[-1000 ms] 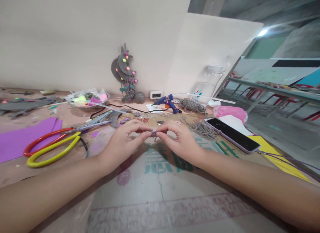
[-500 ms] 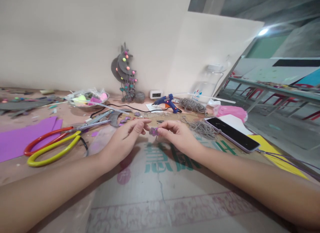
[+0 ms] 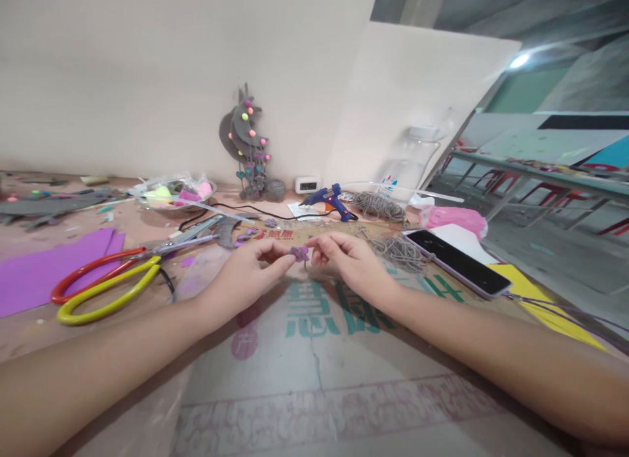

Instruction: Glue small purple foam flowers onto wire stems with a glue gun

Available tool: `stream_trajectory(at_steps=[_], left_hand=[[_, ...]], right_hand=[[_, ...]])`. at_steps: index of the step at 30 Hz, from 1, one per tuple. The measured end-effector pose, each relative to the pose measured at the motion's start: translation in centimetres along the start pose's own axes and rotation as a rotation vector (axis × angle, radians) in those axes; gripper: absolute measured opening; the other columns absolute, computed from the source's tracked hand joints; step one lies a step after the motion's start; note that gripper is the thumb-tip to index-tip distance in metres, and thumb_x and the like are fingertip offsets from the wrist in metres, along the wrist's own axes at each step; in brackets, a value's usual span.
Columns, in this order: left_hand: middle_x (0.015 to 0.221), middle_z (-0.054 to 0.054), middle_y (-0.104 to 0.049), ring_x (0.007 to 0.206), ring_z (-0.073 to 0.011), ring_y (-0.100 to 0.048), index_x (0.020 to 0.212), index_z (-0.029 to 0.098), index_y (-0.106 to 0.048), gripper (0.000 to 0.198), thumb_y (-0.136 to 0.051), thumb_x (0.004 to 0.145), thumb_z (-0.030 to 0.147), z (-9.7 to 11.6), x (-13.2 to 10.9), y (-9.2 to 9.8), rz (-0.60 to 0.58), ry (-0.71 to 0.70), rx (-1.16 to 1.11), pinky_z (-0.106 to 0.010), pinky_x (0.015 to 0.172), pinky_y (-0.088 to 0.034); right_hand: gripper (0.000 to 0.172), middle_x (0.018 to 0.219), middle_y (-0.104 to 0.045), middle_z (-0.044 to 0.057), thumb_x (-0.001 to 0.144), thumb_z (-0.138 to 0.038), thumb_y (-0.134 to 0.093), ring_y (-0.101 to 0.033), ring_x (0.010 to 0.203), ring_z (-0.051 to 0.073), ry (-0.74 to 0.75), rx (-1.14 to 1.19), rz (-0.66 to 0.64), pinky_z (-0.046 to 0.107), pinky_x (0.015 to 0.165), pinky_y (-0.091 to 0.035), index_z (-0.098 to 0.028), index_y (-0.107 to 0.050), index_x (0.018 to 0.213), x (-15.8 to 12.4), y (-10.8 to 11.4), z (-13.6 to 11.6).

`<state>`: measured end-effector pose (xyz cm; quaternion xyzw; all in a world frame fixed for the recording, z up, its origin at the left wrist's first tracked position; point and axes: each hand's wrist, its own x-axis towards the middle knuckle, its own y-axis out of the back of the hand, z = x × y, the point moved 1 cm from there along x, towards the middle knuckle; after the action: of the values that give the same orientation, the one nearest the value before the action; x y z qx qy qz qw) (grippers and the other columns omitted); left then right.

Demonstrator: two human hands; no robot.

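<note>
Between thumb and fingers, my left hand (image 3: 260, 264) pinches a small purple-and-grey felt piece (image 3: 299, 253). A short grey strand hangs under it. Just to the right, my right hand (image 3: 346, 257) has its fingers curled together, with a fingertip close to the piece's edge; whether it touches, and whether anything is inside those fingers, I cannot tell. Both hands are over a printed cardboard sheet (image 3: 275, 391). Several small purple-and-grey pieces (image 3: 246, 235) lie beyond my left hand, and loose grey cord (image 3: 400, 254) lies beside my right hand.
Scissors with red and yellow handles (image 3: 108, 293) lie left, near purple sheets (image 3: 59, 267). A blue glue gun (image 3: 331, 201) stands behind my hands, its black cable running left. A phone (image 3: 457, 264) lies right. A decorated grey moon ornament (image 3: 246, 139) leans on the wall, a clear bottle (image 3: 410, 159) farther right.
The felt piece has passed from my right fingers to my left hand's pinch, shifting slightly left. My right fingers have come off it and curled.
</note>
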<state>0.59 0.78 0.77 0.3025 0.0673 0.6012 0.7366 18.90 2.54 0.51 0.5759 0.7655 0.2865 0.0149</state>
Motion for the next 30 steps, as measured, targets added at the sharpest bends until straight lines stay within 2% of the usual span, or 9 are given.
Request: stream_trajectory(at_steps=[3, 6, 11, 16, 21, 23, 25, 27, 30], left_hand=[[0.066, 0.002, -0.061, 0.057, -0.0109, -0.053, 0.073, 0.018, -0.060, 0.016, -0.052, 0.078, 0.030, -0.3, 0.0, 0.1, 0.030, 0.014, -0.007, -0.022, 0.055, -0.041], [0.066, 0.002, -0.059, 0.056, -0.0111, -0.051, 0.073, 0.018, -0.060, 0.017, -0.051, 0.078, 0.032, -0.5, 0.1, 0.1, 0.043, 0.015, -0.009, -0.022, 0.054, -0.040], [0.064, 0.002, -0.056, 0.059, -0.0122, -0.051, 0.070, 0.017, -0.057, 0.019, -0.049, 0.078, 0.032, -0.8, 0.3, -0.1, 0.012, 0.037, 0.019, -0.022, 0.055, -0.038], [0.061, 0.003, -0.051, 0.058, -0.0118, -0.048, 0.066, 0.017, -0.052, 0.018, -0.049, 0.077, 0.030, -0.8, 0.4, -0.3, -0.048, 0.056, 0.036, -0.022, 0.054, -0.036], [0.059, 0.004, -0.048, 0.057, -0.0108, -0.046, 0.064, 0.017, -0.050, 0.018, -0.049, 0.077, 0.029, -0.6, 0.5, -0.3, -0.064, 0.060, 0.022, -0.022, 0.054, -0.036], [0.059, 0.004, -0.049, 0.056, -0.0108, -0.046, 0.065, 0.017, -0.051, 0.019, -0.049, 0.078, 0.031, -0.7, 0.5, -0.3, -0.067, 0.072, 0.021, -0.022, 0.054, -0.036], [0.060, 0.003, -0.050, 0.057, -0.0112, -0.047, 0.067, 0.017, -0.053, 0.020, -0.048, 0.079, 0.032, -0.8, 0.6, -0.4, -0.063, 0.073, 0.020, -0.022, 0.054, -0.036], [0.061, 0.003, -0.051, 0.058, -0.0116, -0.048, 0.068, 0.017, -0.054, 0.020, -0.047, 0.079, 0.032, -0.9, 0.6, -0.4, -0.059, 0.072, 0.020, -0.023, 0.055, -0.037], [0.061, 0.003, -0.051, 0.058, -0.0120, -0.049, 0.067, 0.017, -0.052, 0.020, -0.047, 0.079, 0.032, -0.9, 0.6, -0.4, -0.060, 0.070, 0.026, -0.023, 0.055, -0.037]], right_hand=[[0.026, 0.080, -0.062, 0.003, 0.085, -0.033, -0.048, -0.056, 0.071, 0.011, -0.034, 0.063, 0.025, 0.026, 0.067, -0.046, -0.014, -0.056, 0.101, 0.2, -0.1, 0.1], [0.032, 0.088, -0.064, 0.005, 0.078, -0.034, -0.057, -0.057, 0.074, 0.013, -0.044, -0.033, -0.045, 0.026, 0.064, -0.046, -0.015, -0.057, 0.104, 0.1, -0.4, 0.0], [0.018, 0.070, -0.063, 0.001, 0.079, -0.031, -0.056, -0.054, 0.060, 0.011, 0.037, -0.269, -0.151, 0.023, 0.056, -0.042, -0.016, -0.065, 0.076, -0.1, -0.7, -0.1], [0.021, 0.069, -0.062, 0.000, 0.084, -0.031, -0.050, -0.056, 0.066, 0.012, 0.100, -0.285, -0.003, 0.024, 0.062, -0.043, -0.017, -0.061, 0.074, -0.3, -0.3, -0.3], [0.027, 0.071, -0.062, 0.001, 0.088, -0.031, -0.042, -0.056, 0.071, 0.014, 0.185, -0.360, -0.033, 0.026, 0.067, -0.042, -0.017, -0.060, 0.074, -0.2, 0.4, -0.6], [0.021, 0.075, -0.062, 0.003, 0.086, -0.031, -0.047, -0.056, 0.075, 0.015, 0.225, -0.391, 0.017, 0.029, 0.071, -0.042, -0.017, -0.060, 0.079, 0.4, 1.2, -0.6], [0.013, 0.078, -0.061, 0.003, 0.081, -0.030, -0.054, -0.056, 0.074, 0.015, 0.191, -0.350, 0.122, 0.029, 0.069, -0.043, -0.017, -0.056, 0.084, 1.2, 2.5, -0.4], [0.014, 0.075, -0.060, 0.001, 0.077, -0.029, -0.059, -0.056, 0.067, 0.013, 0.095, -0.249, 0.190, 0.027, 0.063, -0.044, -0.017, -0.051, 0.081, 2.1, 3.9, 0.1], [0.015, 0.068, -0.062, 0.001, 0.073, -0.028, -0.060, -0.058, 0.061, 0.013, -0.055, -0.117, 0.173, 0.027, 0.060, -0.045, -0.017, -0.050, 0.072, 3.0, 5.3, 0.9]])
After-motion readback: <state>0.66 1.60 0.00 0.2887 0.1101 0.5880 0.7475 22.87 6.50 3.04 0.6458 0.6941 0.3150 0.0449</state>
